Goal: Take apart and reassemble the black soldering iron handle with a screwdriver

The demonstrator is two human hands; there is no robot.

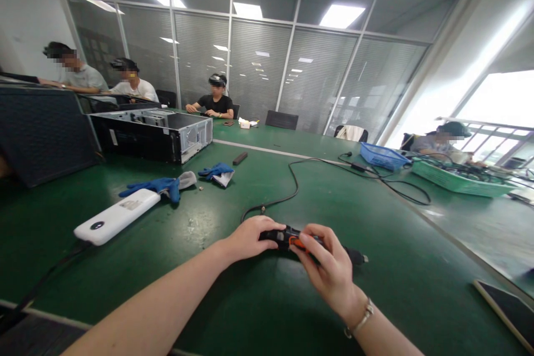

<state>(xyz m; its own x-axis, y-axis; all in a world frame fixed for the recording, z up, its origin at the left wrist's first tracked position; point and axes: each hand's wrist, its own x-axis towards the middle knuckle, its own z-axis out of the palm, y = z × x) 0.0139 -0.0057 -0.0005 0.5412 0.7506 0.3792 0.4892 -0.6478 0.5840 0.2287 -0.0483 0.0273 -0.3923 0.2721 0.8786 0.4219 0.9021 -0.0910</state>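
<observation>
A slim black corded power tool (pixel 282 235) with an orange part lies across the green table in front of me; its exact kind is not clear. My left hand (pixel 250 238) is wrapped over the tool's cord end, with thumb and fingers on either side. With its fingertips, my right hand (pixel 329 261) pinches the orange part (pixel 297 242) near the tool's middle. Beyond the right hand the tool's tip (pixel 362 257) sticks out, ending in a small metal piece. From the left end a black cord (pixel 297 182) curves away over the table.
To the left are a white power bank-like device (pixel 119 217), blue gloves (pixel 167 186) and an open computer case (pixel 154 133). A blue basket (pixel 384 157) and a green basket (pixel 459 178) stand at right. A phone-like slab (pixel 507 311) lies near right. Several people sit around.
</observation>
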